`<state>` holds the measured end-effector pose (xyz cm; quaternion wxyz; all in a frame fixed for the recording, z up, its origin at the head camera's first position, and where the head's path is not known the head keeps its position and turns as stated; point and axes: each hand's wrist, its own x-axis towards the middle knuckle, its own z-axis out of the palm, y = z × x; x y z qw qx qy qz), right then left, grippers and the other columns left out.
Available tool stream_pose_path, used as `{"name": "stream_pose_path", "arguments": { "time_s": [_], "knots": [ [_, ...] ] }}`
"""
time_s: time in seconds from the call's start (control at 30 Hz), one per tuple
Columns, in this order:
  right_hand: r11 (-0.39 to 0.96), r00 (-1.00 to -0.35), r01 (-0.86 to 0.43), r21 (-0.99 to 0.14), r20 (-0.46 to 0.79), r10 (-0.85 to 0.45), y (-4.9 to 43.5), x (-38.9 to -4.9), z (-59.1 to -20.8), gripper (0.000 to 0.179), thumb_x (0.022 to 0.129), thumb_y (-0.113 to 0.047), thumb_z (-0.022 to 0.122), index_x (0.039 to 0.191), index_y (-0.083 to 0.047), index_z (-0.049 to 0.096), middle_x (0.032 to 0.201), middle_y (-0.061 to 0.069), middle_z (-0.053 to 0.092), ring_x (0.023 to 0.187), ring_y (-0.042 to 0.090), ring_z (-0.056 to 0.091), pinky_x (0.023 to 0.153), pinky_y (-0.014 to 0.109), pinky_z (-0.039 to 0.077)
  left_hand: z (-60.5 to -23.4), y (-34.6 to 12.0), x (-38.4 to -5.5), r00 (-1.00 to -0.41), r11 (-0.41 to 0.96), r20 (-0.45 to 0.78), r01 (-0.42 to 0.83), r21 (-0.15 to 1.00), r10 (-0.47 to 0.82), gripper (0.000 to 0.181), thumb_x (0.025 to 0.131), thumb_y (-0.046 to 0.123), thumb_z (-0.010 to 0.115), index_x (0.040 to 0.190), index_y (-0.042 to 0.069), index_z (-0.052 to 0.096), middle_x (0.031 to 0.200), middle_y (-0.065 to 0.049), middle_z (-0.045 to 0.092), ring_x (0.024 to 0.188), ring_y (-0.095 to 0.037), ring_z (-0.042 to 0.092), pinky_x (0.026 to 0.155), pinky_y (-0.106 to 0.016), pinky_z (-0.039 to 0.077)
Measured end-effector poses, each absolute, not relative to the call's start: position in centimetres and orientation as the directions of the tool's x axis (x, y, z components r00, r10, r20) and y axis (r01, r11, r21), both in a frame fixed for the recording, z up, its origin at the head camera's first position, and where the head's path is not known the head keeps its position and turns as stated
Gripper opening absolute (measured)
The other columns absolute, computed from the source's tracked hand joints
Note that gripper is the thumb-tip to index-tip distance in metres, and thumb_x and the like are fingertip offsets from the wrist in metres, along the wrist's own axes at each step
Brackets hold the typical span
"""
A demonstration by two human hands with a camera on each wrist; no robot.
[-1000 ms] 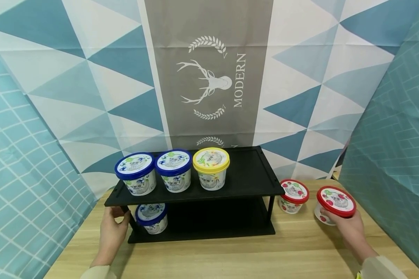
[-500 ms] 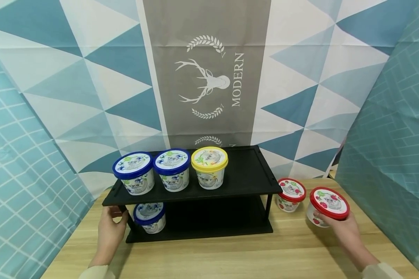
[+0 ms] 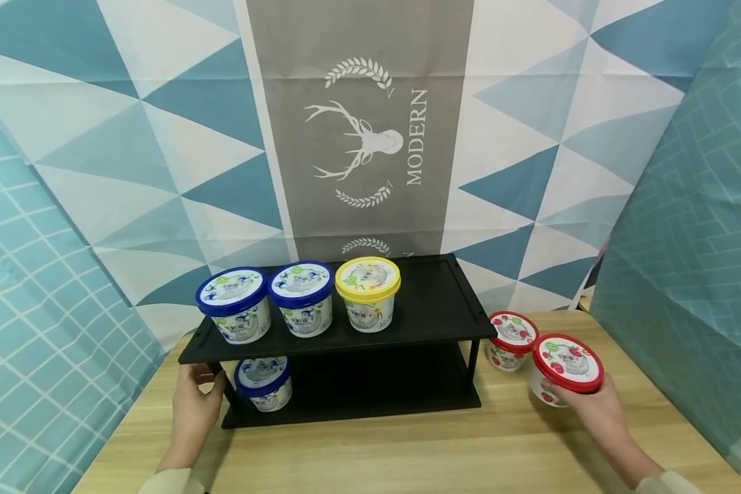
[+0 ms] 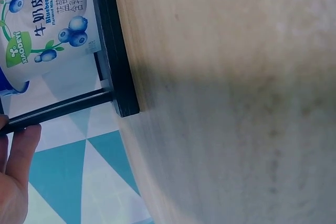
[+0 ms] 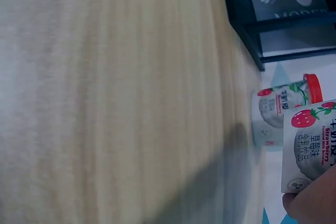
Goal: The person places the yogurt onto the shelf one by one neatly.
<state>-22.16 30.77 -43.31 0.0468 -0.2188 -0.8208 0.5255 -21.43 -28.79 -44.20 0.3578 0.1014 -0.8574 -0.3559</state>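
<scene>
My right hand grips a red-lidded strawberry tub, thumb across its near side. In the right wrist view this strawberry tub overlaps a second red-lidded tub standing behind it on the wood. At the left, my left hand holds the corner post of a black two-tier rack. The left wrist view shows fingertips pinching that post beside a blueberry tub. Two blue-lidded tubs and a yellow-lidded tub stand on the rack's top tier. One blue-lidded tub sits on the lower tier, at its left end.
The rack stands on a wooden table. Behind it hangs a patterned cloth with a deer print. Tiled-pattern side panels close in both table sides. The other red-lidded tub stands just right of the rack.
My right hand has moved left with the red-lidded tub, closer to the other red-lidded one. The left hand stays at the rack's post. The head view has shifted slightly.
</scene>
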Motion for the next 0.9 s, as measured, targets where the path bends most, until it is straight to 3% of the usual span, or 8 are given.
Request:
{"name": "stream_pose_path", "arguments": {
  "time_s": [0.5,0.9],
  "knots": [
    [0.369,-0.920,0.271,-0.889,-0.127,0.371,28.8,-20.9,-43.8,0.111,0.074,-0.033,0.079,0.147,0.004,0.004,0.147,0.032,0.020,0.133,0.046,0.025,0.107,0.060,0.029,-44.1,-28.8,-21.5,-0.707,0.738,0.577,0.116,0.665,-0.409,0.028,0.082,-0.005,0.060,0.107,-0.002,0.046,0.092,-0.015,0.055,0.076,0.022,0.034,0.070,-0.007,0.039],
    [0.397,-0.928,0.273,-0.876,-0.132,0.347,27.9,-20.2,-44.0,0.115,0.074,-0.042,0.077,0.146,0.004,0.000,0.146,0.032,0.019,0.133,0.046,0.025,0.106,0.060,0.031,-44.2,-28.7,-21.5,-0.711,0.737,0.567,0.102,0.668,-0.415,0.028,0.083,-0.005,0.059,0.108,-0.003,0.046,0.093,-0.016,0.055,0.076,0.021,0.034,0.070,-0.008,0.039]
  ]
}}
